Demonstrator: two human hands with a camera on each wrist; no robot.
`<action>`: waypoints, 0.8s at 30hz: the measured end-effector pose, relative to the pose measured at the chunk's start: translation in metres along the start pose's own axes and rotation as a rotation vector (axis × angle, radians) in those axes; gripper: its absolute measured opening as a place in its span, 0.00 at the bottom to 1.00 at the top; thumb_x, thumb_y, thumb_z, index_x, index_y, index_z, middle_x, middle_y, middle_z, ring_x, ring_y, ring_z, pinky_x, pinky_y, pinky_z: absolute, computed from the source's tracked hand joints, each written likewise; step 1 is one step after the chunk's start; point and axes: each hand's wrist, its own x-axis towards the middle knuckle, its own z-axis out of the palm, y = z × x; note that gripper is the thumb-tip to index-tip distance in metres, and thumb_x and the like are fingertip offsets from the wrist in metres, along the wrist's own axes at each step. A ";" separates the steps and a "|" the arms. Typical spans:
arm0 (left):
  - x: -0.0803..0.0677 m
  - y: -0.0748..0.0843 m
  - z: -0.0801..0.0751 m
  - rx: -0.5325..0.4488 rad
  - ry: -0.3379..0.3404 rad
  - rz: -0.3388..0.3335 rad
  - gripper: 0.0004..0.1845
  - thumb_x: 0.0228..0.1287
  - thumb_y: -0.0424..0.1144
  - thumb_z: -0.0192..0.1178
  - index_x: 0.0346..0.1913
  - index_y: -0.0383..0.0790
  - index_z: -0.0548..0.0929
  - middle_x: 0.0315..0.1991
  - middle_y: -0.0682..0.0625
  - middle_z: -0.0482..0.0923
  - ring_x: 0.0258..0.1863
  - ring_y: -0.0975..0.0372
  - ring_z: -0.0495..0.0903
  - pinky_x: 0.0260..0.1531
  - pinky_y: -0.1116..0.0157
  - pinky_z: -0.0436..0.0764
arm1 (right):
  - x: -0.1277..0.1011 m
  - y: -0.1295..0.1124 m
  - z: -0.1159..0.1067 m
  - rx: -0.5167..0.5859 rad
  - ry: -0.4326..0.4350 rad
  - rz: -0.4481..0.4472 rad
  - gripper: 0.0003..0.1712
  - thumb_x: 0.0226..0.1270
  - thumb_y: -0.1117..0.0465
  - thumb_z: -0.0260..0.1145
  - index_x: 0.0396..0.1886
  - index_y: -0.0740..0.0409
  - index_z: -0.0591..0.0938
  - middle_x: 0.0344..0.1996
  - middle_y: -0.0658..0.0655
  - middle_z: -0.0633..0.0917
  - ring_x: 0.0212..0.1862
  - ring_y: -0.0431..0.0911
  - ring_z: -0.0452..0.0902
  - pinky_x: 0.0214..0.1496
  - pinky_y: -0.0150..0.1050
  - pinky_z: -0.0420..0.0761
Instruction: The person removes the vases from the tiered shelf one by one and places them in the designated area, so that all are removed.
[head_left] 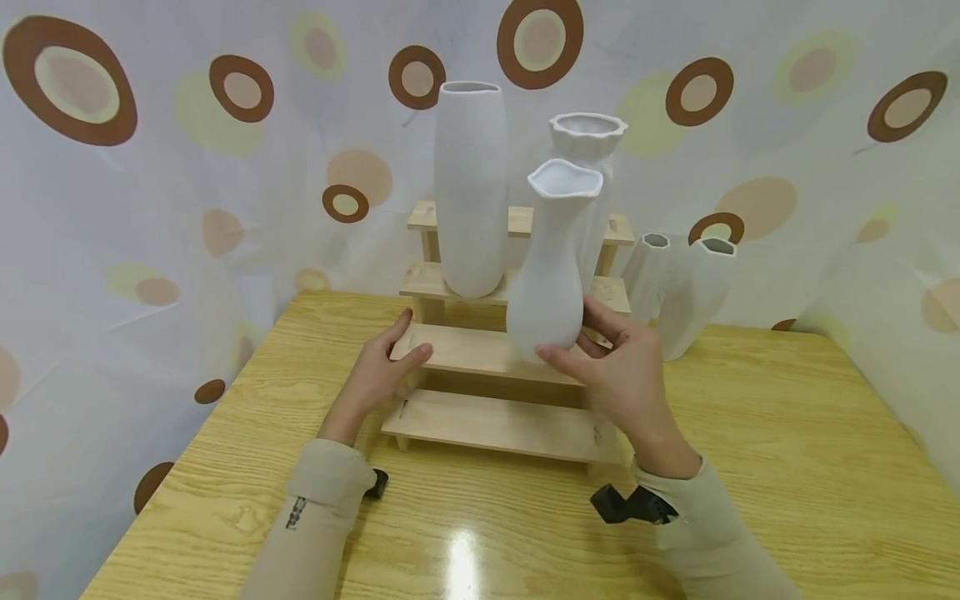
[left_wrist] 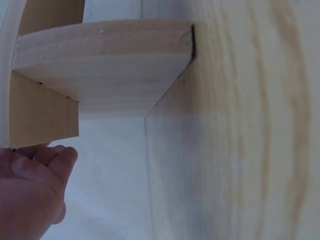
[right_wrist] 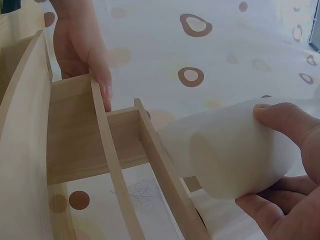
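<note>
My right hand (head_left: 626, 379) holds a white vase (head_left: 551, 292) low on its rounded belly, thumb in front and fingers around the right side. The vase has a wavy rim and is upright, in front of the stepped wooden stand (head_left: 495, 425). In the right wrist view the vase's base (right_wrist: 220, 170) is near the shelf edges; whether it touches a shelf cannot be told. At the stand's left end my left hand (head_left: 375, 371) grips the end of a middle shelf, thumb on top. The left wrist view shows its fingers (left_wrist: 62, 162) curled by the wood.
A tall white vase (head_left: 471, 192) stands on an upper step. Behind the held vase is a white vase with a scalloped rim (head_left: 588, 150), partly hidden. Two more white vases (head_left: 693, 300) stand right of the stand on the wooden table (head_left: 787, 450). A patterned cloth (head_left: 255, 167) hangs behind.
</note>
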 end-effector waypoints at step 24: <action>-0.001 -0.002 0.000 0.011 0.010 0.015 0.43 0.70 0.57 0.58 0.79 0.45 0.50 0.78 0.52 0.45 0.76 0.59 0.44 0.73 0.55 0.52 | -0.003 -0.025 -0.037 0.098 0.135 0.018 0.40 0.45 0.73 0.81 0.62 0.53 0.81 0.54 0.59 0.84 0.52 0.47 0.82 0.48 0.35 0.81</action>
